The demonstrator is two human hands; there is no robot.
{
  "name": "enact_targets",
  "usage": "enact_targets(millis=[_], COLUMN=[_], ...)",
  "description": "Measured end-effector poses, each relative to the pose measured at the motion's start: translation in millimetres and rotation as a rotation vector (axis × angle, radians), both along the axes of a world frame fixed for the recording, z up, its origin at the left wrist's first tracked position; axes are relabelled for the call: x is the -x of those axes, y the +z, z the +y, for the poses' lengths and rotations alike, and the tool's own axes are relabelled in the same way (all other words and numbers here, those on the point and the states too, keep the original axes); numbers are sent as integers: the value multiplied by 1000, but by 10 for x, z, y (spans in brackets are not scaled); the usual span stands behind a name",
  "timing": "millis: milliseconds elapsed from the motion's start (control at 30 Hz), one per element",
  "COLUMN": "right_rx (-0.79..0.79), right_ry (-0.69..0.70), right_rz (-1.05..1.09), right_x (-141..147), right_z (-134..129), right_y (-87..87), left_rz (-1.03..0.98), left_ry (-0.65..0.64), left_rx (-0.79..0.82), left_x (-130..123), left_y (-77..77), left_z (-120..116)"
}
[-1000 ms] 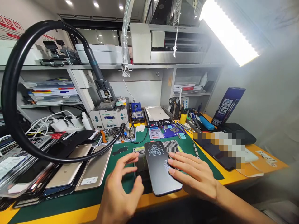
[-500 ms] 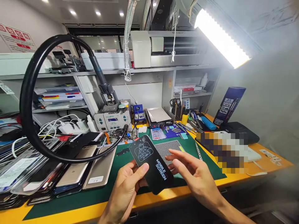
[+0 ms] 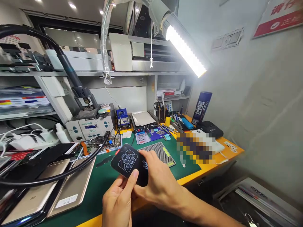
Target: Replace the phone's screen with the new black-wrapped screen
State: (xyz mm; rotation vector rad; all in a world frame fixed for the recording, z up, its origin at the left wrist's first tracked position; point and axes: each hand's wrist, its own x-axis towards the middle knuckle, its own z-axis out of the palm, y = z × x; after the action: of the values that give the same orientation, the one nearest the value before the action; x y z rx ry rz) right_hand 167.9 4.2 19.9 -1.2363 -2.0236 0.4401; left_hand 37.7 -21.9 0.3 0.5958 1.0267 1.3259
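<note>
Above the green mat [image 3: 187, 168], a black phone screen [image 3: 129, 160] is held tilted, its printed face showing a line-drawn astronaut and part of some white lettering. My left hand [image 3: 118, 198] is closed on its near edge, thumb on the printed face and fingers underneath. From the right side, my right hand [image 3: 161, 178] also grips it, covering most of the lettering; the thumb's tip is hidden. Just beyond the hands lies a grey perforated pad [image 3: 151, 148] with yellow-green strips.
Gold phone backs [image 3: 74, 183] lie stacked at the left, under a thick black hose [image 3: 47, 180]. Behind stand a hot-air station [image 3: 92, 126] and a parts tray [image 3: 94, 146]. A flat heating plate [image 3: 144, 121], a yellow bottle [image 3: 167, 120] and a blue tube [image 3: 201, 108] stand further right.
My right hand, open beside the phone screen before, has closed on it. The screen has been turned and moved slightly left in view. My view has swung right, showing more wall.
</note>
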Motion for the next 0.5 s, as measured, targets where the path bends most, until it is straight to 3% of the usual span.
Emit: enact_targets(millis=[233,400,467,500], right_rx=[28,47,53,54], right_ry=[22,72,97,114], right_rz=[-65,-119,-146,-162], right_x=[-63,-201,-287,-332], right_z=[158,332,441,505], right_y=[99,123,149,161], left_rz=[44,97,283,468], left_ry=[30,-63,-155,-210], left_rx=[-6,-7,-93,-190], left_x=[-120,-17,165,281], left_y=[-33,30,63,77], left_z=[62,70,128,183])
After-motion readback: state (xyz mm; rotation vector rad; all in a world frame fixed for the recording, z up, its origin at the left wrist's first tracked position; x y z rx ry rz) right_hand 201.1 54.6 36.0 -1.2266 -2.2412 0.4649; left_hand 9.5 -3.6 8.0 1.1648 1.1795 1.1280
